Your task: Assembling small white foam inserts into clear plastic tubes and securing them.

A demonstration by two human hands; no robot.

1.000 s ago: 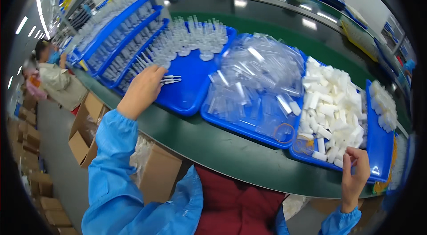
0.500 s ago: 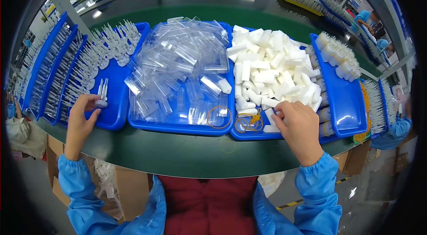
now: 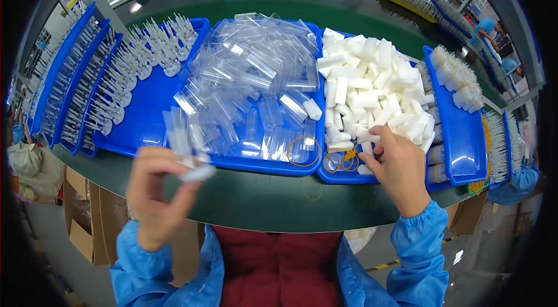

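My left hand (image 3: 160, 188) has come over the front edge of the trays. Its fingers pinch a small part with a round whitish base (image 3: 199, 173) and upright prongs, smeared by motion. On the right, my right hand (image 3: 398, 170) dips into the tray of white foam blocks (image 3: 381, 83). Thumb and forefinger are closing round one small foam block (image 3: 367, 149) at the pile's near edge; the other fingers are curled and partly hidden.
A blue tray (image 3: 136, 135) at the left holds rows of pronged parts (image 3: 168, 45). Clear plastic sleeves (image 3: 244, 69) heap in the middle tray. Yellow rubber bands (image 3: 347, 160) lie near the foam. Another tray (image 3: 462, 162) sits tilted at the right. Several people work farther off.
My left hand has lifted the pronged part from the left tray and carried it right and toward me. My right hand stays by the foam blocks. The view has shifted slightly.
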